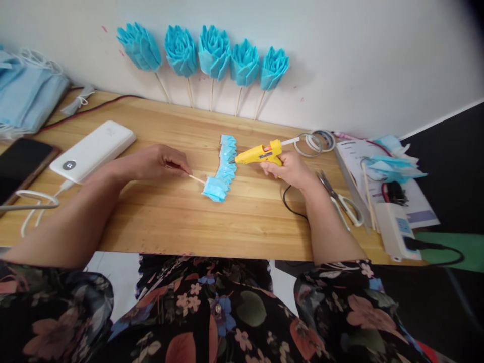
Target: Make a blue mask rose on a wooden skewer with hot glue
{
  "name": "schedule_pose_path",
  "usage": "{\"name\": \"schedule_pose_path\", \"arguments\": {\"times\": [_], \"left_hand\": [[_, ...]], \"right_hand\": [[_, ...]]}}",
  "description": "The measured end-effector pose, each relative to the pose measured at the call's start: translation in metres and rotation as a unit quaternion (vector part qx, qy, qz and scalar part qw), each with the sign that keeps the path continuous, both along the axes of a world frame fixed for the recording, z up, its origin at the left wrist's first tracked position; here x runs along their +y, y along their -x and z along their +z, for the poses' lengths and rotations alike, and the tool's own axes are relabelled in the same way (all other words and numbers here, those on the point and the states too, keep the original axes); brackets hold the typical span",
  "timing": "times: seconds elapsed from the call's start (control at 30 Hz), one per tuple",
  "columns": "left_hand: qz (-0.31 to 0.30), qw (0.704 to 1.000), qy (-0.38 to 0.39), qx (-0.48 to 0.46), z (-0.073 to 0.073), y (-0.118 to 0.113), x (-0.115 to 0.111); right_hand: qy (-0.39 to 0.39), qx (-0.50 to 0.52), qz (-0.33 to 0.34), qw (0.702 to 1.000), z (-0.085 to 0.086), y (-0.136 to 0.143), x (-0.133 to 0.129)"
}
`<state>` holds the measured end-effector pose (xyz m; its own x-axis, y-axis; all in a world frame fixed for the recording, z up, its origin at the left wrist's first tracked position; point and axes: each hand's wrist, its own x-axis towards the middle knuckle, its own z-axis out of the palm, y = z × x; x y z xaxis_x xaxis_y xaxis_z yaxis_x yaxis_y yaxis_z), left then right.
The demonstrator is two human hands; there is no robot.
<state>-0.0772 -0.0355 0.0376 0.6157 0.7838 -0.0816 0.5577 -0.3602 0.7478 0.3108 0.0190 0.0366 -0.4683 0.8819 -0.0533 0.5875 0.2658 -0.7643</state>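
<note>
Between the thumb and fingers of my left hand (166, 160) is a thin wooden stick (197, 179). Its far end meets a rolled end of a light blue pleated strip (227, 151) that lies on the table. The strip runs away from me, with pointed folds along its right edge. My right hand (289, 169) is wrapped round the handle of a yellow glue gun (257, 154), a pale glue stick poking out of its back. The gun's nozzle is at the strip's middle; whether it touches cannot be made out.
Several blue flowers on sticks (214, 53) lean against the wall. To the left are a white power bank (94, 150), a dark phone (24, 166) and stacked masks (32, 96). Scissors (342, 201), tape rolls (319, 141) and a white power strip (395, 232) are on the right.
</note>
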Motion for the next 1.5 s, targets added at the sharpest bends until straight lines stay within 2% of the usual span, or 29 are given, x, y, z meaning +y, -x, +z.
{"name": "schedule_pose_path", "arguments": {"times": [0.77, 1.13, 1.37, 1.5], "left_hand": [[0.005, 1.0, 0.011, 0.011, 0.0048, -0.0028, -0.0014], [0.012, 1.0, 0.008, 0.013, -0.0006, -0.0018, -0.0016], [0.038, 0.998, 0.048, 0.025, 0.0055, -0.0062, -0.0043], [0.032, 0.999, 0.037, 0.018, 0.0067, -0.006, -0.0035]], "right_hand": [[0.06, 0.008, 0.021, 0.998, -0.0001, -0.0009, 0.002], [0.058, 0.005, 0.026, 0.998, 0.0024, 0.0005, 0.0007], [0.068, 0.003, 0.021, 0.997, 0.0027, 0.0018, 0.0017], [0.07, -0.006, 0.019, 0.997, 0.0015, 0.0025, 0.0026]]}}
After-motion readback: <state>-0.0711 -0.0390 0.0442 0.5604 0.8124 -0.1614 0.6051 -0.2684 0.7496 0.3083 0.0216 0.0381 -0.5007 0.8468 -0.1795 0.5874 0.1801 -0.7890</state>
